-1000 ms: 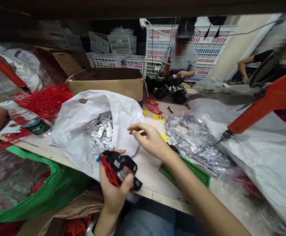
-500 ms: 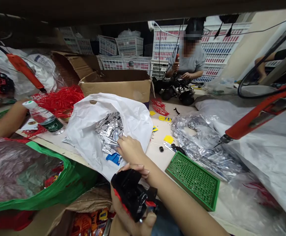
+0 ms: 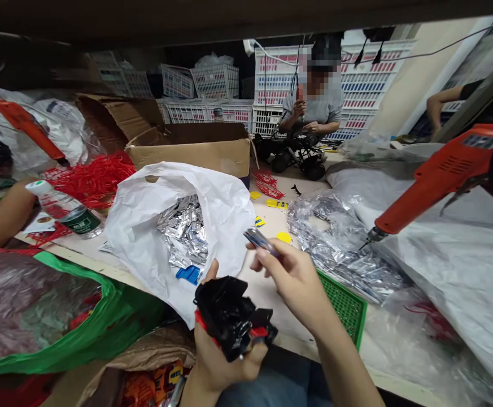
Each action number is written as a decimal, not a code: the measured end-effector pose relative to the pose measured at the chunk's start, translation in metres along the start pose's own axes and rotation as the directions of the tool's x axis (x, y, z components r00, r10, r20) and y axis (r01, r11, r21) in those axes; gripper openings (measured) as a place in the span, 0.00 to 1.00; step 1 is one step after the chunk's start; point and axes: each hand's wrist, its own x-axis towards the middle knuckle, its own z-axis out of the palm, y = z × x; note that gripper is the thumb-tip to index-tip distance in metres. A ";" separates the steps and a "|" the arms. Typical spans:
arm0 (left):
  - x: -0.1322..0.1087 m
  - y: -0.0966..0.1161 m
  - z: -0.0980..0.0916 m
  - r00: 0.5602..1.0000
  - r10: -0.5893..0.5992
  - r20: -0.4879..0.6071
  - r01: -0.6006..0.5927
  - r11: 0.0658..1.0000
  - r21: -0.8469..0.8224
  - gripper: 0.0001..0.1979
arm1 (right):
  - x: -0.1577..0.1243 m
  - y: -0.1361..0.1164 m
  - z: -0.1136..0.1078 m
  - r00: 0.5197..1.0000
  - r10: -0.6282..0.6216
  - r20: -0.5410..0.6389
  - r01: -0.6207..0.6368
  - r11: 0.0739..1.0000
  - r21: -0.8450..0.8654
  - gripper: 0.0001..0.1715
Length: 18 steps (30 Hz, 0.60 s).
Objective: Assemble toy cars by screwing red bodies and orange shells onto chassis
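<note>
- The right hand has its fingers closed in a pinch on a small silver-and-blue item, a fingertip grip that seems to suit something so slight.
- The left hand has its fingers wrapped around a black-and-red plastic assembly, apparently steadying it low, near the body.
- Just beyond, a white plastic bag sags open on the table, probably to keep the foil packets and a blue plastic piece within easy reach.
- To the right, a green perforated tray sits partly under the hand's line, beside loose foil packaging.
- Farther right, an orange electric tool hangs tip-down, seemingly kept handy.
</note>
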 end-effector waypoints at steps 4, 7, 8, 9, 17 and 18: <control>-0.002 0.009 0.029 0.996 0.069 0.051 -0.069 0.998 0.002 0.56 | -0.048 0.010 -0.020 0.973 0.176 -0.149 -0.152 0.976 0.158 0.20; -0.003 0.007 0.038 0.977 0.075 0.198 -0.068 0.997 -0.043 0.57 | -0.068 0.019 -0.020 0.951 0.209 -0.229 -0.146 0.953 0.265 0.20; -0.004 0.006 0.038 0.952 0.086 0.293 -0.079 0.996 -0.037 0.53 | -0.072 0.022 -0.019 0.937 0.219 -0.271 -0.131 0.942 0.309 0.19; -0.004 0.006 0.037 0.916 0.105 0.388 -0.106 0.994 -0.020 0.49 | -0.075 0.024 -0.018 0.923 0.231 -0.309 -0.113 0.928 0.354 0.19; -0.004 0.038 0.044 0.840 0.151 0.521 -0.218 0.973 0.070 0.26 | -0.081 0.025 -0.014 0.814 0.296 -0.500 0.120 0.756 0.643 0.22; -0.003 0.039 0.047 0.856 0.119 0.503 -0.193 0.976 0.098 0.24 | -0.082 0.025 -0.014 0.815 0.316 -0.486 0.123 0.726 0.677 0.22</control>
